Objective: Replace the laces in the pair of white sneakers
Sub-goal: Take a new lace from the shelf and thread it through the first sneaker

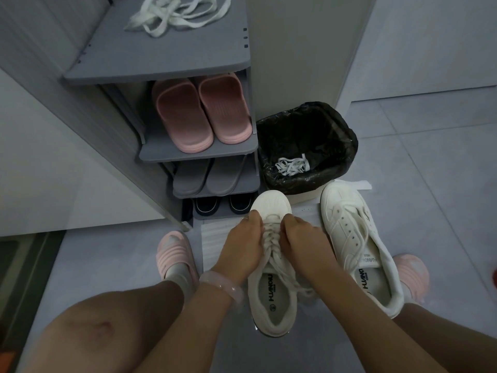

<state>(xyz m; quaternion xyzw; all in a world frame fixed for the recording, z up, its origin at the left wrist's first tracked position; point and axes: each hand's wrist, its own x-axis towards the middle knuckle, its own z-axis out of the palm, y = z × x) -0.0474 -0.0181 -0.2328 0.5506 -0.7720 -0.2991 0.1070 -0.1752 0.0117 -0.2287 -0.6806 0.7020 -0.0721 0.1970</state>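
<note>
A white sneaker (271,297) stands on the floor in front of me, toe pointing away, laced up its front. My left hand (243,243) and my right hand (301,239) sit on either side of its lace rows near the toe, fingers curled in and pinching the lace (271,239). The loose lace ends trail over the sneaker's opening. The second white sneaker (357,243) lies to the right, with only a loose lace draped across it. A tangle of white laces (172,16) lies on top of the shoe rack.
A grey shoe rack (199,152) stands ahead with pink slippers (201,111), grey slippers and dark shoes on its shelves. A bin with a black liner (306,146) holds a bundle of laces. White paper lies under the sneakers. My feet in pink slippers flank them.
</note>
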